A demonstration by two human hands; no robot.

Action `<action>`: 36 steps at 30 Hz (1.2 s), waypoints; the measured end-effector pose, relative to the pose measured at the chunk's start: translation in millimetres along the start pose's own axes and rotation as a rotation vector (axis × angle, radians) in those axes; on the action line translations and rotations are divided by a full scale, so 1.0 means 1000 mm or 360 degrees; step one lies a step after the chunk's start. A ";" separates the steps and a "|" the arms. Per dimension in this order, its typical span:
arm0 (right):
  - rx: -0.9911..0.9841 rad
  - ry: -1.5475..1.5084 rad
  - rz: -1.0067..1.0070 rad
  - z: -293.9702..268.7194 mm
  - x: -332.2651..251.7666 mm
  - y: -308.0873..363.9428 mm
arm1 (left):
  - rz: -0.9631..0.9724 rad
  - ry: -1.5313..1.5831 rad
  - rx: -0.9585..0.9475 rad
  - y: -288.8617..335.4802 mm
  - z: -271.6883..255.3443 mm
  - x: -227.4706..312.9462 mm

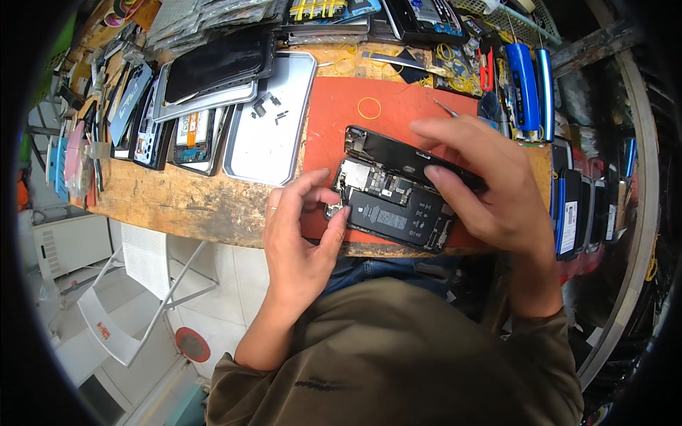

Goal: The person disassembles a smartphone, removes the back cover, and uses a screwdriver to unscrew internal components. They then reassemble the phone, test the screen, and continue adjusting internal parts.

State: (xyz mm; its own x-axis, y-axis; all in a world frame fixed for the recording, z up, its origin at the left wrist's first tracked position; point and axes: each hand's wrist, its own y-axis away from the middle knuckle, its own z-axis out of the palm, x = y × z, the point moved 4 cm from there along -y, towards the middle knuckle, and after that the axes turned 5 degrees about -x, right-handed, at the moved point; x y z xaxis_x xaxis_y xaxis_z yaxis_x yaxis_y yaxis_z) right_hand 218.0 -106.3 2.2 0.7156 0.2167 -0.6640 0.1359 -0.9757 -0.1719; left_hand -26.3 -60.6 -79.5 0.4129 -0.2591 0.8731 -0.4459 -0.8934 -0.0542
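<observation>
An opened smartphone (pixel 387 215) lies on the orange-red work mat (pixel 341 99), its black battery and circuit board bared. Its dark screen panel (pixel 398 157) is lifted and leans away along the far long side. My right hand (pixel 490 188) grips this panel near its right end, thumb on the inner face and index finger stretched over the far edge. At the phone's left end, my left hand (pixel 302 231) has its thumb and fingers curled round the corner of the body. Whether a small part is pinched there is hidden.
A white metal tray (pixel 245 153) with small dark pieces stands left of the mat, under stacked phone parts (pixel 217 67). A yellow rubber band (pixel 369 108) lies on the mat. Blue-handled tools (pixel 522 85) stand at the right. A white folding chair (pixel 145 263) is at the lower left.
</observation>
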 end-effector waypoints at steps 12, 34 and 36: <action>-0.0645 0.0738 -0.0336 0.043 -0.039 -0.066 | 0.0281 -0.0087 0.0085 -0.003 -0.004 0.001; -0.0762 0.0830 -0.0494 0.056 -0.030 -0.074 | 0.0242 -0.0343 0.0145 0.000 -0.003 0.009; -0.0725 0.0823 -0.0502 0.057 -0.029 -0.073 | 0.0241 -0.0343 0.0151 0.000 -0.003 0.009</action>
State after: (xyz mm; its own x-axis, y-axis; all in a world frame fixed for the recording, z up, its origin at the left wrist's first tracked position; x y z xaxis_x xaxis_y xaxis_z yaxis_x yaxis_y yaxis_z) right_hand 147.9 -39.3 -7.3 0.8108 0.5542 -0.1881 0.5767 -0.8114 0.0953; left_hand -24.6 -62.1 -70.3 0.5110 -0.4554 0.7291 -0.4434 -0.8662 -0.2302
